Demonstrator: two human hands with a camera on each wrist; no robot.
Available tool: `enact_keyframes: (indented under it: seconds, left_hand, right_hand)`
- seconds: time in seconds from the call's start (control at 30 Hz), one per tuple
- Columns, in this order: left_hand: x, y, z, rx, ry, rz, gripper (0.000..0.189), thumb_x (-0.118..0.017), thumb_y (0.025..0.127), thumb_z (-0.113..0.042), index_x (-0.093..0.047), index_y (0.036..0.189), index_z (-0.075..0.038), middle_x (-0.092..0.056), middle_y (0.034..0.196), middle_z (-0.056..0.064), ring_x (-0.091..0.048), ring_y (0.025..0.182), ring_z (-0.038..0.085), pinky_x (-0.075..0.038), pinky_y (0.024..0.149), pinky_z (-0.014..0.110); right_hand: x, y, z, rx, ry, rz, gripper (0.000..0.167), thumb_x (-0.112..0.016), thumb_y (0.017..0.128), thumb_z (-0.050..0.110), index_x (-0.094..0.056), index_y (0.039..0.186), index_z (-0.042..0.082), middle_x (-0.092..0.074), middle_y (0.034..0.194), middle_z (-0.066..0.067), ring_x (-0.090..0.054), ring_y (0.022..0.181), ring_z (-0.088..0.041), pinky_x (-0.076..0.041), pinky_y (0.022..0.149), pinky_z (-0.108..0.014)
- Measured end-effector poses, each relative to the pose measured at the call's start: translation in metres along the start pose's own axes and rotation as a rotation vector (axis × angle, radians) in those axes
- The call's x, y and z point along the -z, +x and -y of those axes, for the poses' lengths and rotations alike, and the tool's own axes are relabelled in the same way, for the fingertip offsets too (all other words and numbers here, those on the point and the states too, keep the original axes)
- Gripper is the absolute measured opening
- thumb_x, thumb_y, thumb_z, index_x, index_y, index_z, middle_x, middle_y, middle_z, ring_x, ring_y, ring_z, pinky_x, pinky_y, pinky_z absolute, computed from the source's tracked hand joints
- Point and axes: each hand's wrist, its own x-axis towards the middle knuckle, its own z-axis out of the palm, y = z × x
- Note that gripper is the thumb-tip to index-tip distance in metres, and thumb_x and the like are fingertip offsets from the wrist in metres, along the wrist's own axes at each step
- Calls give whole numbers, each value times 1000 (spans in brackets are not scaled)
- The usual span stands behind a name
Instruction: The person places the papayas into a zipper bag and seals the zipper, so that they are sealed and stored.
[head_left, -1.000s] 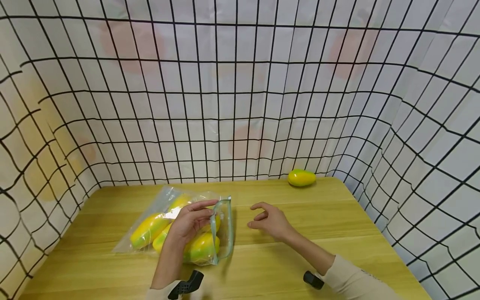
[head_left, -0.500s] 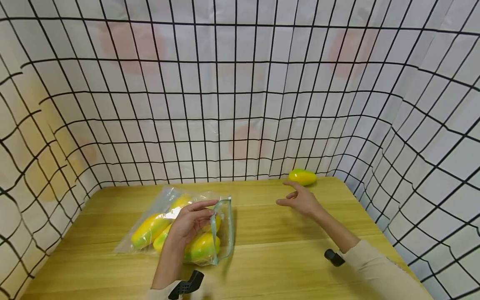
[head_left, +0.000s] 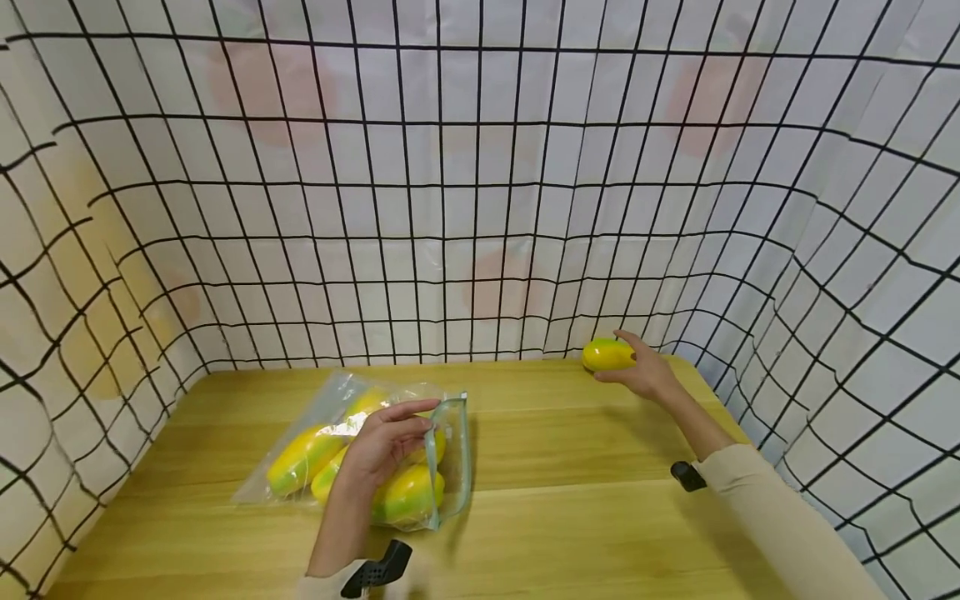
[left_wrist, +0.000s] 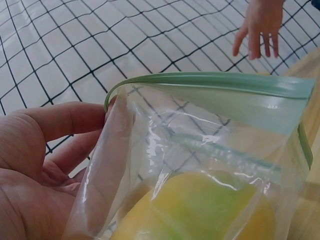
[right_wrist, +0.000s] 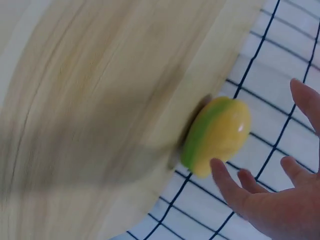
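Note:
In the head view my left hand [head_left: 386, 442] pinches the mouth edge of a clear zip bag [head_left: 459, 454] lying at the table's left. The left wrist view shows its fingertips on the rim of the green zip strip [left_wrist: 220, 85], which gapes apart. Several yellow-green papaya-like fruits [head_left: 408, 493] lie inside. One more such fruit [head_left: 606, 354] sits at the table's back right edge, by the net. Beside it my right hand [head_left: 647, 371] spreads its thumb and fingers; one fingertip overlaps the fruit [right_wrist: 220, 132] in the right wrist view, but contact cannot be told.
A black net [head_left: 480, 208] over a pale printed cloth encloses the wooden table [head_left: 570, 508] at the back and both sides. Black devices [head_left: 378, 569] are strapped to both wrists.
My right hand has travelled right and away from me, from beside the bag to the loose fruit. The left hand and the bag stay in place, with a slight shift of the view.

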Motion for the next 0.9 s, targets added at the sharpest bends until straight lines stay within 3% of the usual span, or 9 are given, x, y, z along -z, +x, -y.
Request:
enact_keyframes:
  seconds: [0.47, 0.67, 0.9]
  left_hand:
    - [0, 0, 0, 22, 0, 4, 35, -59, 98, 4, -62, 133, 9, -76, 84, 1, -73, 74, 12, -62, 70, 23]
    - [1, -1, 1, 29, 4, -4, 34, -60, 97, 3, -64, 130, 7, -76, 84, 1, -73, 73, 12, -62, 70, 23]
    - [0, 1, 1, 23, 10, -5, 33, -60, 97, 4, -66, 129, 5, -75, 83, 1, -72, 73, 12, -62, 71, 24]
  right_hand:
    - [-2, 35, -24, -134, -87, 7, 101, -72, 90, 46, -14, 162, 4, -21, 158, -39, -20, 143, -61, -24, 116, -70]
    - [-9, 41, -27, -167, -53, 30, 105, -74, 88, 47, -12, 162, 5, -13, 159, -41, -9, 146, -61, -20, 117, -73]
    - [-16, 43, -27, -163, -47, 32, 104, -76, 87, 43, -15, 161, 1, -16, 159, -39, -5, 146, -62, -18, 117, -73]
